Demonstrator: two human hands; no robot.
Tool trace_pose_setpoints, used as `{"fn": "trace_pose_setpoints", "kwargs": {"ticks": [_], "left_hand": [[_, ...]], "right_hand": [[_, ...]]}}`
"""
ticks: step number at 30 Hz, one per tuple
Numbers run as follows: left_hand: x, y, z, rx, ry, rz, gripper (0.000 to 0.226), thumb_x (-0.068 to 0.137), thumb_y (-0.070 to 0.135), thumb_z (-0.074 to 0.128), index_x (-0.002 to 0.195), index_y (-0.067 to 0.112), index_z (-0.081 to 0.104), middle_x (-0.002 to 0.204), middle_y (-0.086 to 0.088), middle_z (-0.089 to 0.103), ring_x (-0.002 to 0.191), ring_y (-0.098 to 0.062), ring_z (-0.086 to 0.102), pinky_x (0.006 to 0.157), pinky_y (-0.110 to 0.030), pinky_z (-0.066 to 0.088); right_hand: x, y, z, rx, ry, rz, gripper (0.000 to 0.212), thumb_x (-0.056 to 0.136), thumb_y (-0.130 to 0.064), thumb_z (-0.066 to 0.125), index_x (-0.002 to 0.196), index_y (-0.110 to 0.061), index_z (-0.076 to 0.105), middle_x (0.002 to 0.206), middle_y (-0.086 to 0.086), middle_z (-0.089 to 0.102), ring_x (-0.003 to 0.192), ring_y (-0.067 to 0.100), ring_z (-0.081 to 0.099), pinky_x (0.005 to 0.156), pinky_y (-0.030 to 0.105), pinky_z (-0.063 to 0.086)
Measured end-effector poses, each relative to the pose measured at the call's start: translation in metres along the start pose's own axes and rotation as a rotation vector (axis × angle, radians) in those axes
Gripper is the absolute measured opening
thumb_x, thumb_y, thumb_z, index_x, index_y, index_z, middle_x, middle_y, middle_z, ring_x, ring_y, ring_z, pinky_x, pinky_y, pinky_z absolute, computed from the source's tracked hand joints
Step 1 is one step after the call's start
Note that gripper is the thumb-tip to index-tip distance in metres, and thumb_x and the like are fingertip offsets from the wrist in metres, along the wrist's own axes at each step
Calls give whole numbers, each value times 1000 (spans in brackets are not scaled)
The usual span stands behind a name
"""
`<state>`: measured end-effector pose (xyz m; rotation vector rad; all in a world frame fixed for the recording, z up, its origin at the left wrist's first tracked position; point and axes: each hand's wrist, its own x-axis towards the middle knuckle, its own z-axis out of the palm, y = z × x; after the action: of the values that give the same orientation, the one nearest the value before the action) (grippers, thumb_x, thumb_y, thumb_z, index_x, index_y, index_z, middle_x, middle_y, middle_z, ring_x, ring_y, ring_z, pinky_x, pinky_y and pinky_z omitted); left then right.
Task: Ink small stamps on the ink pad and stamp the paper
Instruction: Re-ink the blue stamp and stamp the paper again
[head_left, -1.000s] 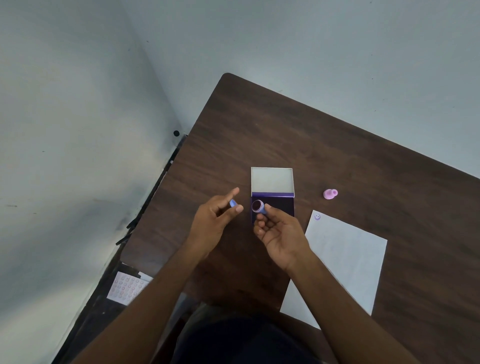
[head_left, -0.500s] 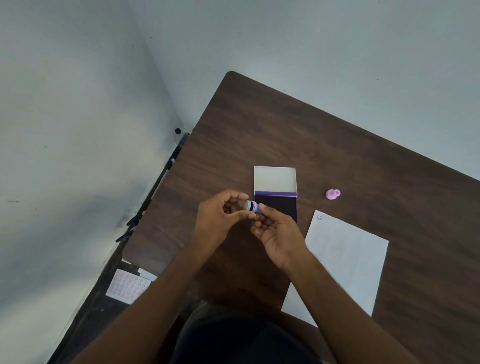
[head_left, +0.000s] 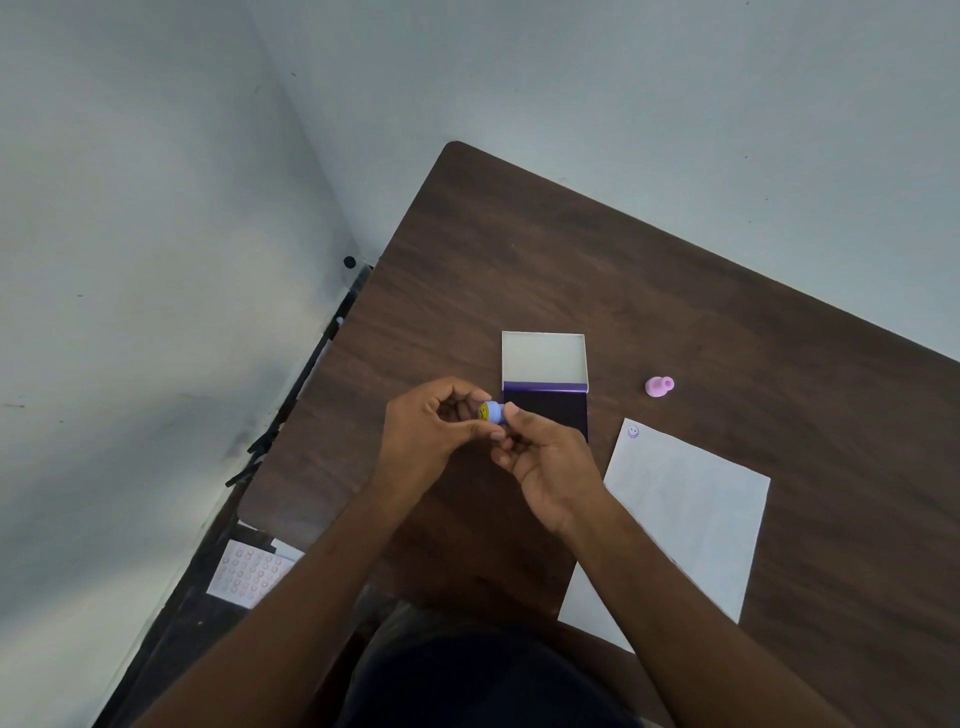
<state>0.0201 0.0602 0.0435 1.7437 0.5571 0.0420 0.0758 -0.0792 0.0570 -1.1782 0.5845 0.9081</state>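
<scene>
A small blue stamp (head_left: 491, 412) with a yellow smiley top is pinched between my left hand (head_left: 434, 434) and my right hand (head_left: 548, 462), just left of the open ink pad (head_left: 545, 408). The pad's dark purple surface faces up and its pale lid (head_left: 543, 358) is folded back behind it. A white sheet of paper (head_left: 680, 525) lies to the right of my right hand, with one purple smiley print (head_left: 632, 432) at its far corner. A pink stamp (head_left: 659, 386) lies on its side on the table beyond the paper.
The dark wooden table (head_left: 623, 270) stands in a corner against pale walls. Its left edge runs diagonally near my left arm. Below that edge, on a lower surface, lies a sheet of round pink stickers (head_left: 249, 571).
My hands were apart, each holding a piece of the blue stamp. They came together and now both hold the stamp as one piece, its yellow end facing left.
</scene>
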Motion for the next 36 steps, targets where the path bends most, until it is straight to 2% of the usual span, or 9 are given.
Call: {"fn": "trace_pose_setpoints", "kwargs": {"ticks": [2, 4, 9, 14, 17, 23, 27, 34, 36], "left_hand": [[1, 1, -2, -5, -8, 23, 31, 65, 20, 85, 92, 22, 70, 87, -1, 73, 79, -18, 68, 73, -22, 58], [1, 2, -2, -14, -7, 38, 34, 64, 28, 83, 95, 27, 69, 89, 4, 72, 81, -15, 69, 75, -19, 56], [1, 2, -3, -101, 101, -50, 27, 70, 16, 83, 96, 16, 75, 89, 5, 76, 84, -11, 72, 78, -24, 57], [3, 3, -5, -82, 72, -57, 27, 67, 8, 84, 93, 10, 76, 86, -3, 76, 79, -15, 72, 76, -25, 58], [4, 4, -6, -51, 44, -24, 29, 67, 5, 83, 95, 7, 75, 85, -1, 74, 76, -9, 70, 73, -17, 56], [10, 1, -5, 28, 38, 25, 34, 71, 11, 82, 103, 11, 73, 91, 1, 74, 81, -4, 70, 75, -11, 52], [10, -3, -3, 114, 29, 54, 37, 73, 16, 81, 109, 12, 72, 97, 6, 73, 86, -1, 69, 80, -12, 53], [16, -8, 21, 190, -50, -59, 31, 78, 26, 77, 108, 16, 73, 100, 1, 75, 88, -8, 70, 84, -28, 58], [19, -5, 33, 204, -87, -58, 30, 80, 26, 75, 109, 16, 72, 103, -1, 74, 88, -7, 68, 83, -22, 56]], "right_hand": [[0, -2, 1, -15, -28, -18, 19, 88, -17, 64, 96, -2, 73, 91, 18, 66, 80, 23, 59, 75, 36, 53], [1, -4, 1, -14, -43, -41, 16, 89, -16, 64, 93, -4, 74, 86, 15, 67, 77, 22, 58, 74, 36, 52], [4, -6, 2, -19, -35, -105, 13, 89, -12, 63, 90, -6, 75, 77, 11, 65, 68, 17, 56, 65, 33, 50], [8, -5, 3, -69, -7, -97, 17, 90, -13, 62, 95, -1, 72, 73, 10, 63, 64, 16, 55, 58, 30, 51], [10, -6, 1, -89, -19, -102, 19, 90, -13, 62, 98, 2, 70, 73, 11, 62, 63, 16, 54, 56, 30, 49], [14, -6, -3, -61, -21, -113, 18, 89, -14, 64, 99, -1, 71, 77, 12, 66, 66, 17, 57, 61, 31, 51], [15, -9, -6, -50, 29, -125, 17, 85, -17, 70, 96, -4, 73, 82, 14, 70, 70, 21, 61, 66, 32, 54], [17, -27, -33, -345, 199, -230, 28, 78, -23, 76, 101, -8, 72, 85, 13, 72, 69, 25, 64, 67, 32, 58], [18, -35, -41, -392, 270, -254, 24, 78, -21, 76, 99, -10, 73, 79, 10, 72, 62, 24, 64, 68, 34, 59]]}}
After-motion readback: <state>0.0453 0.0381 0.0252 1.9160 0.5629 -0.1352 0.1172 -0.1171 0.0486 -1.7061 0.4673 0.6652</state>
